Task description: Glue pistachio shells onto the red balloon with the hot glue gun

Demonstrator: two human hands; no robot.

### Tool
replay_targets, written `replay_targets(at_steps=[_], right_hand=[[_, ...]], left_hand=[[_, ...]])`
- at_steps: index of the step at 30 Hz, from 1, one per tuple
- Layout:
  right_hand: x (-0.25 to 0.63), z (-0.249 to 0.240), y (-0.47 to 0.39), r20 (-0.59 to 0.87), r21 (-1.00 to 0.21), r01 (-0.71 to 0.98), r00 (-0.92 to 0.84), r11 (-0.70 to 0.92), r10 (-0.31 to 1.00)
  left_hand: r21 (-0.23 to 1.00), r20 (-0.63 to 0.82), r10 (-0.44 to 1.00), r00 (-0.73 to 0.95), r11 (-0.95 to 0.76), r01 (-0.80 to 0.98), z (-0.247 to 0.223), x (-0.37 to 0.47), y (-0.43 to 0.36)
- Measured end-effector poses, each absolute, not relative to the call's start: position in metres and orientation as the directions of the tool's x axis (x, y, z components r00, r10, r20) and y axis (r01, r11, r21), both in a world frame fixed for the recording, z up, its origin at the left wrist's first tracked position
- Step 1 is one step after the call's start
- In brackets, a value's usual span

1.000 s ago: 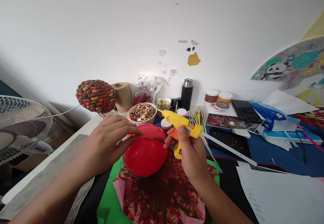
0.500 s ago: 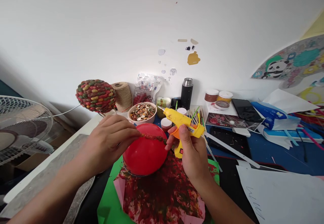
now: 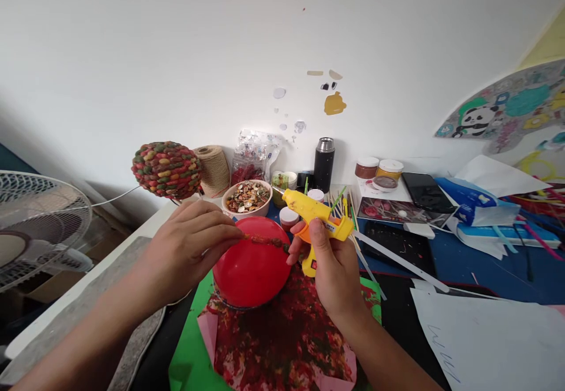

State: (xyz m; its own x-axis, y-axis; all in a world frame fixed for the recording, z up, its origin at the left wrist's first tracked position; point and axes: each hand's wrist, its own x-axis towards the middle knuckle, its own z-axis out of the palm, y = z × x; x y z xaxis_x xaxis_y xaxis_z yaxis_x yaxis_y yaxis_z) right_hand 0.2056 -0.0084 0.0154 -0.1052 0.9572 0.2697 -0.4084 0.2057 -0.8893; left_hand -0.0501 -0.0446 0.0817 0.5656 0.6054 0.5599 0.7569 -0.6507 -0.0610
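Observation:
My right hand (image 3: 333,267) is closed around a yellow hot glue gun (image 3: 313,208), its nozzle toward the upper left and a long glue stick (image 3: 397,255) sticking out of its back. My left hand (image 3: 194,244) pinches one end of a thin red and green painted twine strand (image 3: 267,241). The strand stretches across to the fingers of my right hand, which seem to hold its other end. Behind and below it is a red balloon (image 3: 251,276), resting on a dark rim that is mostly hidden. Under that lies paint-smeared pink paper (image 3: 282,338) on a green sheet (image 3: 189,344).
At the back left stand a ball of coloured twine (image 3: 166,169), a twine spool (image 3: 212,170) and a bowl of shells or beads (image 3: 247,199). A black thermos (image 3: 324,164), paint jars (image 3: 367,167) and a phone (image 3: 427,192) are farther right. A fan (image 3: 39,232) stands left.
The view has shifted slightly. Both hands keep nearly the same position, still holding the strand and the glue gun.

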Motion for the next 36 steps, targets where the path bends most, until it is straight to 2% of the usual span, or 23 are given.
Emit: replay_targets(at_steps=[28, 36], right_hand=[[0.205, 0.016, -0.01, 0.23, -0.895, -0.418, -0.13, 0.157, 0.965], [0.205, 0.017, -0.01, 0.227, -0.895, -0.42, -0.138, 0.15, 0.964]], left_hand=[[-0.076, 0.534, 0.616, 0.579, -0.647, 0.759, 0.076, -0.05, -0.042], [0.005, 0.515, 0.675, 0.528, -0.618, 0.786, 0.068, -0.056, -0.045]])
